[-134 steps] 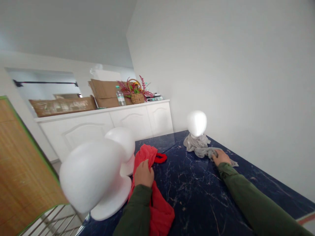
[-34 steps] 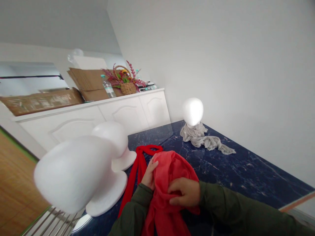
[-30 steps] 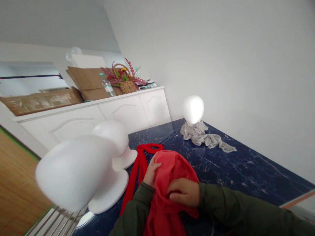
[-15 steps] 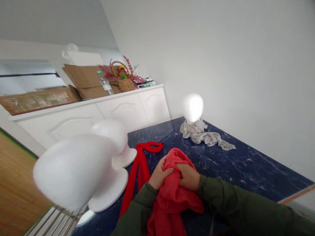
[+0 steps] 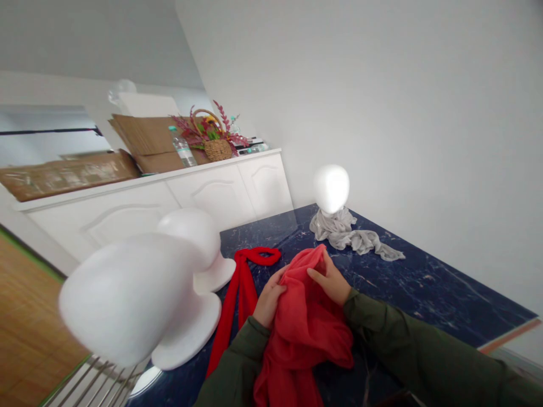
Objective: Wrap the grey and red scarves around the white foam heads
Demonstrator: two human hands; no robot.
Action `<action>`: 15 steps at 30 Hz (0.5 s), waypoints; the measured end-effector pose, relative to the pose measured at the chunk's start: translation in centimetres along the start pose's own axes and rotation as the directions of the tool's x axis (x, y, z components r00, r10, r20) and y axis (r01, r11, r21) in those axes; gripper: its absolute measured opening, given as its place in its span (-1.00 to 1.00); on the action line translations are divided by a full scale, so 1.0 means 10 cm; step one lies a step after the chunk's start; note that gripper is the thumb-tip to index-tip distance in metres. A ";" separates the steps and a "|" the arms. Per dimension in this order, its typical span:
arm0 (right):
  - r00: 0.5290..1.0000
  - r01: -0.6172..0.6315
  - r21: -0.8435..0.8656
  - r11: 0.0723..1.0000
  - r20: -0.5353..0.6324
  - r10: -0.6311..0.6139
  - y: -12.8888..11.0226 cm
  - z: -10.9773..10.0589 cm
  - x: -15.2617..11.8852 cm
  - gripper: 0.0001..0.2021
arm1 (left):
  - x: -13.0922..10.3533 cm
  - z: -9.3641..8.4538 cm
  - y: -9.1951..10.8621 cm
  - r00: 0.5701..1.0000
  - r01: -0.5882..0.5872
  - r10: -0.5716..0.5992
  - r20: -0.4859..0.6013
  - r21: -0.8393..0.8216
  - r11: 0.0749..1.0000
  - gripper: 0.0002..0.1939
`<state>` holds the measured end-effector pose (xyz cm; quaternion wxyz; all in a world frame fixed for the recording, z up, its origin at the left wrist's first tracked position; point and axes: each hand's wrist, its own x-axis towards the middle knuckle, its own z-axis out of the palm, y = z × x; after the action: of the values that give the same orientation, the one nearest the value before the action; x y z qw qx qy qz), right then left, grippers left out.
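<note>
Both hands grip a coral-red scarf [image 5: 297,322] bunched over the front of the dark blue marbled table. My left hand [image 5: 270,298] is closed on its left side, the thumb over a fold. On the other side, my right hand [image 5: 334,281] pinches the scarf's upper right edge, spreading the cloth between the two hands. The scarf's lower end trails down past the bottom of the view. Just left of my left hand lies a brighter red strip of cloth [image 5: 241,282], looped at its far end.
Two white mannequin heads [image 5: 123,299] stand at the left. Another white mannequin head [image 5: 331,189] with a grey scarf [image 5: 356,237] round its base is at the table's [image 5: 407,294] far corner. Cardboard boxes, a bottle [image 5: 183,148] and a flower basket [image 5: 218,150] top a white cabinet [image 5: 212,189].
My right hand has shifted up and slightly right, pulling the scarf's top edge outward. The bunched cloth has widened between my hands; my left hand has moved slightly left.
</note>
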<state>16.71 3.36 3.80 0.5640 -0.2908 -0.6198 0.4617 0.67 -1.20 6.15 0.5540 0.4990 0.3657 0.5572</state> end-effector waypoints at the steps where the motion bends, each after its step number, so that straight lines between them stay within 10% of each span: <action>1: 0.999 0.034 -0.036 0.999 -0.023 -0.035 -0.01 -0.03 0.02 -0.21 | -0.01 0.00 0.00 1.000 0.024 -0.023 0.010 -0.043 0.999 -0.41; 8: 0.972 0.167 -0.622 0.765 -0.026 -0.234 -0.04 -0.16 0.05 -0.15 | -0.09 0.00 0.01 0.963 0.227 -0.211 0.168 -0.082 0.971 -0.48; 15: 0.879 0.179 -0.733 0.656 -0.179 -0.441 -0.18 -0.25 0.05 -0.47 | -0.11 0.01 0.04 0.959 0.245 -0.226 0.170 -0.099 0.965 -0.43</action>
<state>19.35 3.70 5.48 0.5820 -0.4447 -0.6801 0.0304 0.52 -2.30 6.40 0.6722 0.4605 0.3437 0.4667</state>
